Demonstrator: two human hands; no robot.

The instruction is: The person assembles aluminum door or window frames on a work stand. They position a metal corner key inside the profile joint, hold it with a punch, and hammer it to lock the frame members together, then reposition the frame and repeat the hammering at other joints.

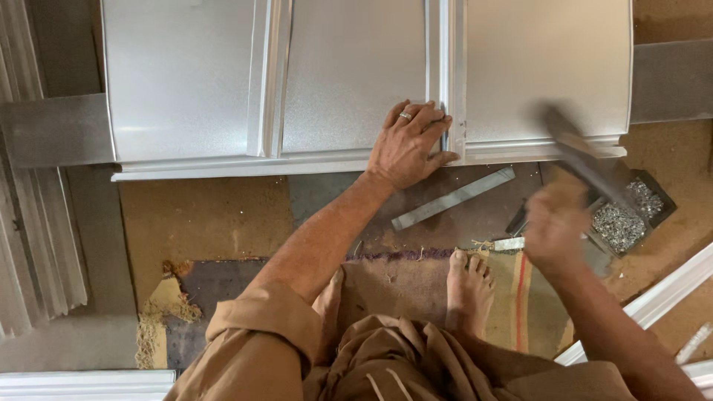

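My left hand [410, 142], with a ring on one finger, presses flat on a silvery sheet-metal panel [349, 82] beside a raised vertical seam [445, 74]. The fingertips touch the seam near the panel's lower edge. My right hand [553, 223] is blurred with motion and grips the handle of a hammer [583, 156], whose dark head points up toward the panel's right section. A second raised seam [271, 74] runs down the panel further left.
A flat metal strip [454, 197] lies on the floor below the panel. A dark tray of small metal fasteners [627, 215] sits at right. My bare foot [469, 293] rests on a striped mat [512, 297]. White metal lengths [661, 297] lie at right and bottom left.
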